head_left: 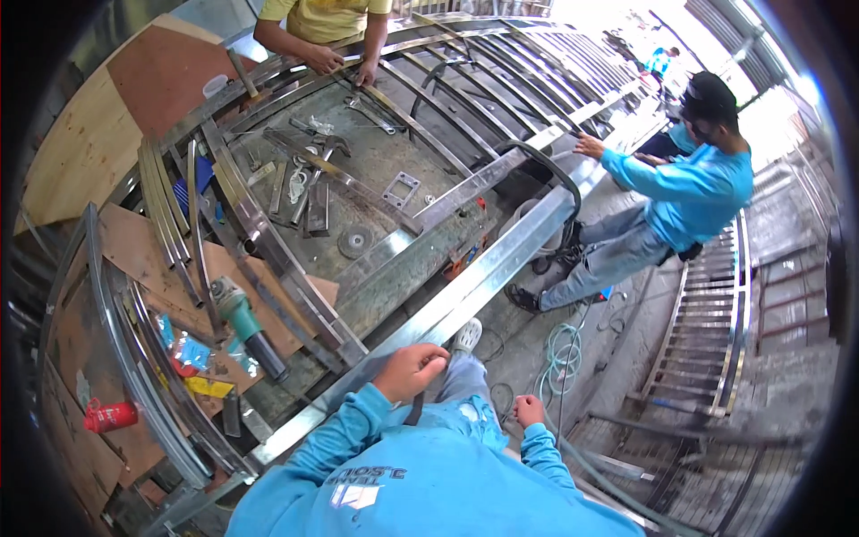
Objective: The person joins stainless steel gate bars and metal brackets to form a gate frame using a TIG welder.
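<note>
My left hand (412, 371) is held in front of my body with its fingers loosely curled, and nothing shows in it. It hovers by the near part of a long shiny square metal beam (456, 309); whether it touches the beam I cannot tell. A short dark strap (415, 409) shows just below that hand. Low at my right side, my right hand (528, 410) is closed in a fist, with nothing sticking out of it. Beyond the beam, a curved metal frame with many bars (447, 148) lies across a worktable (380, 286).
On the table lie a hammer (333, 148), a wrench (371, 116) and a grinding disc (355, 240). A green angle grinder (242, 318) rests at left. Co-workers stand at the frame (698, 183) and far side (327, 27). A hose (562, 353) coils on the floor.
</note>
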`<state>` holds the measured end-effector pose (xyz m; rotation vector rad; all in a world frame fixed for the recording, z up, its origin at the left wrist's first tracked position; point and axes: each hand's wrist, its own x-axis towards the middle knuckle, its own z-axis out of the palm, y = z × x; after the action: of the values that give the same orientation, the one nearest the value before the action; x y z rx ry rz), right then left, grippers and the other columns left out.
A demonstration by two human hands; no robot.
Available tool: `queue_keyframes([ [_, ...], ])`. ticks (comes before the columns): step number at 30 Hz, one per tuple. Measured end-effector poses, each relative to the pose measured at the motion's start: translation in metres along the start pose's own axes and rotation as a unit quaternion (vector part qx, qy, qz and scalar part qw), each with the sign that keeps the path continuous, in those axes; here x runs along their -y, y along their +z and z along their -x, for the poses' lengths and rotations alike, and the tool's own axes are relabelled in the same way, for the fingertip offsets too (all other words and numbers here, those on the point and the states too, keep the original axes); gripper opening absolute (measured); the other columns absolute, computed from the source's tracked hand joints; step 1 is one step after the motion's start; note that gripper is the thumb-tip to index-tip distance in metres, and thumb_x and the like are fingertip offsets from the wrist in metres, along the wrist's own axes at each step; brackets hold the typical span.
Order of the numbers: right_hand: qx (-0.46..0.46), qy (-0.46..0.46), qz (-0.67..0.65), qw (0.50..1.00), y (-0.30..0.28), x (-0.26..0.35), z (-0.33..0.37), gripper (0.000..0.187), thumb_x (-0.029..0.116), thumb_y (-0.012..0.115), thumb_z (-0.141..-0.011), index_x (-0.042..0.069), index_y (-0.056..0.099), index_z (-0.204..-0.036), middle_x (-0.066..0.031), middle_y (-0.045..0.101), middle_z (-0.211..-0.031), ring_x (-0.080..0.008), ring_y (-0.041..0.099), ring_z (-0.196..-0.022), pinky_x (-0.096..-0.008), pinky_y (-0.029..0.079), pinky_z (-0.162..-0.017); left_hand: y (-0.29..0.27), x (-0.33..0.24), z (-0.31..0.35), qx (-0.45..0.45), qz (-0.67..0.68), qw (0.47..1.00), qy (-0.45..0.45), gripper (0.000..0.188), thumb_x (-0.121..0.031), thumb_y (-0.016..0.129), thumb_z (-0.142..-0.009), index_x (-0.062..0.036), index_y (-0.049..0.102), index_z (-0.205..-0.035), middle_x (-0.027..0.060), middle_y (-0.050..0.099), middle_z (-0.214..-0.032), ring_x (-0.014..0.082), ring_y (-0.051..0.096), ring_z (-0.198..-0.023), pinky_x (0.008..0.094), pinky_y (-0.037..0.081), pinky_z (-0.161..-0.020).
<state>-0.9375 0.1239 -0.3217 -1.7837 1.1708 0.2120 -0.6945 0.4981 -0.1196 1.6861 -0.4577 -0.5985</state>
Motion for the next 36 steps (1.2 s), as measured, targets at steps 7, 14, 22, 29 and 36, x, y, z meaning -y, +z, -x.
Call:
queue_keyframes([
  [7,0.107,-0.225,0.274,0.929,-0.026,0.137,-0.243,0.025,0.024,0.067,-0.092,0.0,0.073,-0.094,-0.0123,0.074,-0.079,-0.0216,0.071,-0.069,-0.0374,0.056,-0.065,0.006,-0.004,-0.114,-0.276,-0.009,0.954,-0.118,0.022,-0.017,0.068,-0.094,-0.0027,0.074,-0.11,0.0132,0.076,-0.099,0.0219,0.072,-0.089,0.0336,0.056,-0.081],
  [14,0.206,-0.22,0.375,0.877,-0.036,0.283,-0.344,0.037,0.036,0.064,-0.089,0.002,0.077,-0.096,-0.0168,0.077,-0.087,-0.0333,0.075,-0.081,-0.0435,0.058,-0.079,0.044,-0.036,-0.165,-0.357,0.017,0.915,-0.189,0.021,-0.016,0.068,-0.096,-0.0024,0.074,-0.111,0.0092,0.076,-0.099,0.0164,0.07,-0.088,0.0314,0.056,-0.08],
  [22,0.249,-0.098,0.455,0.849,-0.051,0.273,-0.326,0.047,0.044,0.067,-0.084,0.004,0.078,-0.107,-0.0229,0.075,-0.109,-0.0434,0.07,-0.105,-0.0476,0.055,-0.094,0.004,-0.038,-0.222,-0.347,-0.05,0.923,-0.161,0.02,-0.018,0.067,-0.096,-0.0049,0.074,-0.109,0.0131,0.075,-0.102,0.0269,0.072,-0.089,0.0364,0.057,-0.08],
  [29,0.182,-0.101,0.405,0.89,-0.084,0.239,-0.276,0.044,0.044,0.072,-0.084,0.004,0.078,-0.102,-0.0231,0.075,-0.099,-0.0402,0.073,-0.095,-0.0471,0.057,-0.084,-0.023,-0.005,-0.24,-0.267,-0.036,0.959,-0.083,0.02,-0.021,0.066,-0.096,-0.0075,0.075,-0.107,0.013,0.074,-0.1,0.0289,0.071,-0.085,0.037,0.056,-0.075],
  [36,0.08,-0.087,0.381,0.917,-0.093,0.261,-0.256,0.037,0.035,0.07,-0.086,0.001,0.076,-0.099,-0.0221,0.076,-0.098,-0.0404,0.072,-0.091,-0.0477,0.056,-0.082,-0.039,-0.011,-0.251,-0.226,-0.041,0.97,-0.076,0.022,-0.025,0.063,-0.096,-0.0093,0.074,-0.106,0.0129,0.074,-0.102,0.0335,0.071,-0.09,0.0413,0.057,-0.078],
])
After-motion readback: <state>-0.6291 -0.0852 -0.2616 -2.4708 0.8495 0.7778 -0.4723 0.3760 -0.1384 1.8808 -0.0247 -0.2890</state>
